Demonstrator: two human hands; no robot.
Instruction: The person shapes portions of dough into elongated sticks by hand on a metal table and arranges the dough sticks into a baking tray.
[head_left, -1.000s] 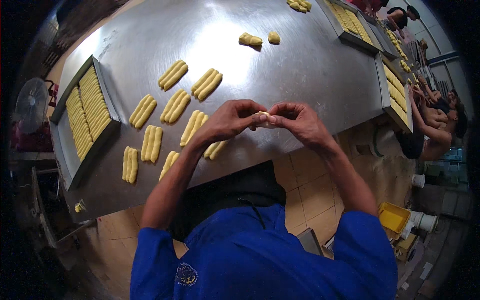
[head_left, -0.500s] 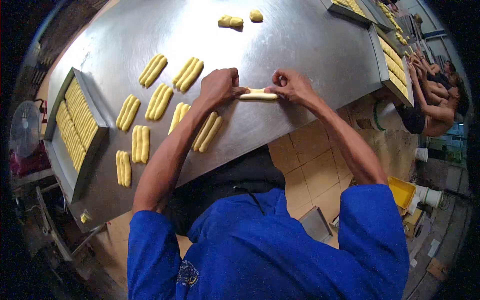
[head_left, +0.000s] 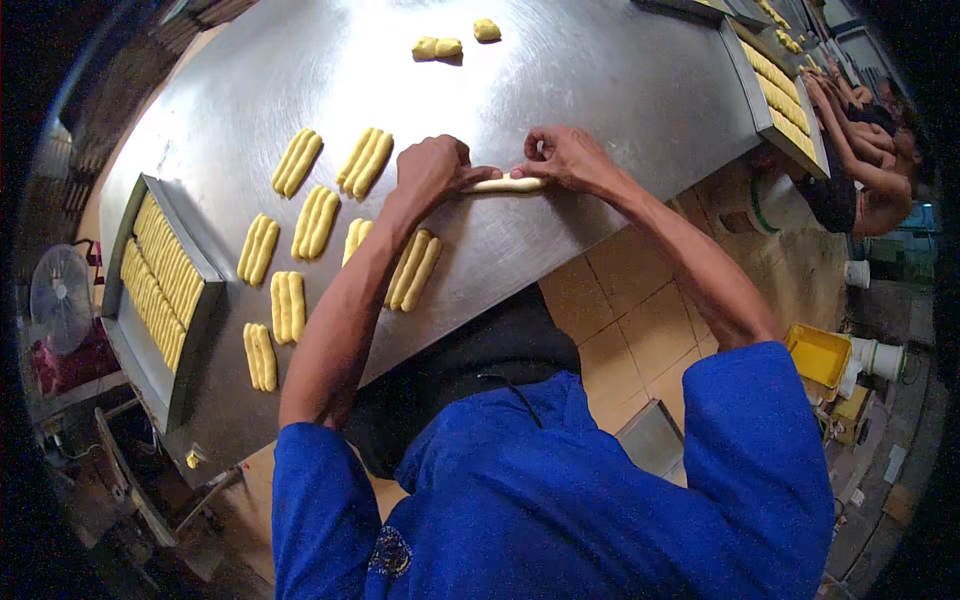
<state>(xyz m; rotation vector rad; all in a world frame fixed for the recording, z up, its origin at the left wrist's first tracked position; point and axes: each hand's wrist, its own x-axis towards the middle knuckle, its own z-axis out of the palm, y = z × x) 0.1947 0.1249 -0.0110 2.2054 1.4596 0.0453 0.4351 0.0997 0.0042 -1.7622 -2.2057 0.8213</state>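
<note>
On table (head_left: 600, 100), dough strip (head_left: 510, 186) lies lengthwise approx L-R

Lg metal table (head_left: 600, 90) takes up the mid & top of the rm, w/ strong white glare on its far part. Floor (head_left: 625, 335) by the near edge = tan sq. tiles w/ dark joints. R side: yellow tub (head_left: 820, 357) next to white bucket (head_left: 886, 363), dark grey ground round abt. L side: round fan (head_left: 62, 298), wood frame (head_left: 130, 475) lower down. Upper R: greyish wall (head_left: 862, 48), poss. panelled, too dim to be sure.
</note>
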